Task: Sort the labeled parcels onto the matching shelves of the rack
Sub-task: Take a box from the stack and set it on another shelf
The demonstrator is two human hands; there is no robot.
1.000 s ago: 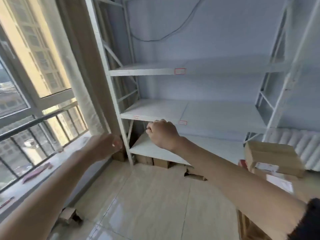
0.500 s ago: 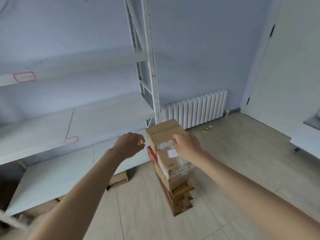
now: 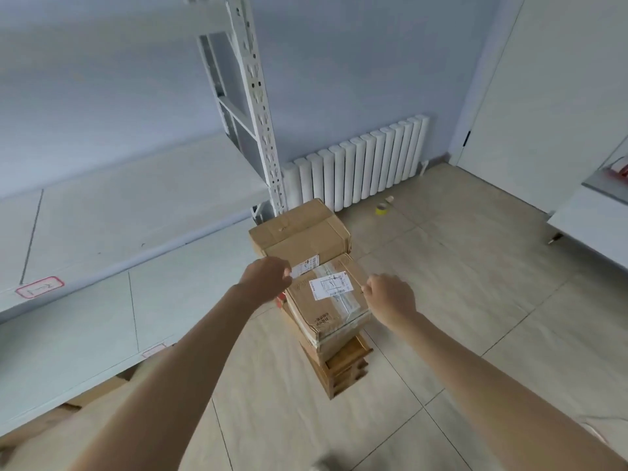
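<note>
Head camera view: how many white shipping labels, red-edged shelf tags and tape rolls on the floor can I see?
white shipping labels: 2
red-edged shelf tags: 2
tape rolls: 2
Total: 6

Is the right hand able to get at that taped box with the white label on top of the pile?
Probably yes. The right hand is already at the right edge of the taped box, nothing lying between them; the left hand is at the opposite side.

Labels on parcel (image 3: 329,300), shelf (image 3: 102,239): unreadable.
</note>
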